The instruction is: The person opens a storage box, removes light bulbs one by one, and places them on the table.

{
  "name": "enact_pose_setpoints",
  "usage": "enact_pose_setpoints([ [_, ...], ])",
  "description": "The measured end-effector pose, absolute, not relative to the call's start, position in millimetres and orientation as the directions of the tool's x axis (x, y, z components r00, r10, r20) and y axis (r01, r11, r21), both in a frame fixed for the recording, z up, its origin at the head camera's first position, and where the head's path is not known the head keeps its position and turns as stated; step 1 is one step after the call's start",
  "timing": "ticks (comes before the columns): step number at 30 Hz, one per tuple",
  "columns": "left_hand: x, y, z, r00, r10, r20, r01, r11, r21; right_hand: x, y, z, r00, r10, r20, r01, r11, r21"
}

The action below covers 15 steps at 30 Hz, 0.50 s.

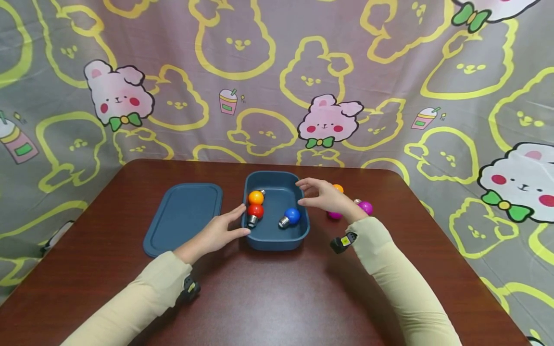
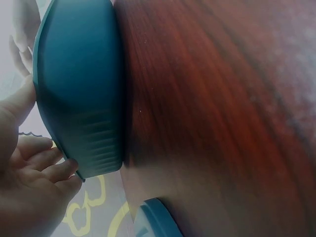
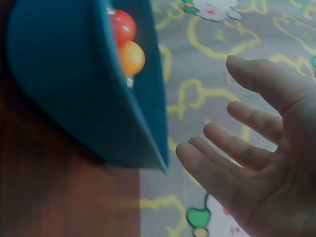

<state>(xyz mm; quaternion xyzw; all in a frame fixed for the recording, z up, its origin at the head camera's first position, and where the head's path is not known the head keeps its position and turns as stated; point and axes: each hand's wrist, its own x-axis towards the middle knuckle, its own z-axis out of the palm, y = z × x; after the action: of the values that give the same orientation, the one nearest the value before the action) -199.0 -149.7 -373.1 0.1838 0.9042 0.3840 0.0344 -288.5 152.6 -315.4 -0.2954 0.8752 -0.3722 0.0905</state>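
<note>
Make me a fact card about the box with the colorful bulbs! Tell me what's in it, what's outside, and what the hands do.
Box: dark blue, uncovered, on the table
Inside: orange bulb, red bulb, blue bulb
Right of box: second orange bulb, two purple bulbs; some partly hidden
Lid: flat, left of box
Left hand: touching the box's left rim
Right hand: beside the right rim, holding nothing

Grey rabbit-print cloth [image 1: 281, 29] hanging behind glossy reddish-brown table [image 1: 277, 288].
</note>
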Motion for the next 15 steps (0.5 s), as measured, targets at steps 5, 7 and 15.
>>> enact_pose_setpoints([
  [5,-199,-150,-373,-0.929,0.361,0.08,0.308,0.637,0.706,-287,133,-325,-0.784,-0.619,-0.045,-0.43,0.594,-0.68],
  [7,-199,-150,-373,-0.93,0.359,0.08,0.307,0.636,0.708,-286,127,-327,-0.786,-0.612,-0.084,-0.415,0.624,-0.662],
  [15,-199,-150,-373,-0.93,0.359,0.077,0.304,0.635,0.71,-284,108,-331,-0.802,-0.559,-0.21,-0.353,0.728,-0.588],
])
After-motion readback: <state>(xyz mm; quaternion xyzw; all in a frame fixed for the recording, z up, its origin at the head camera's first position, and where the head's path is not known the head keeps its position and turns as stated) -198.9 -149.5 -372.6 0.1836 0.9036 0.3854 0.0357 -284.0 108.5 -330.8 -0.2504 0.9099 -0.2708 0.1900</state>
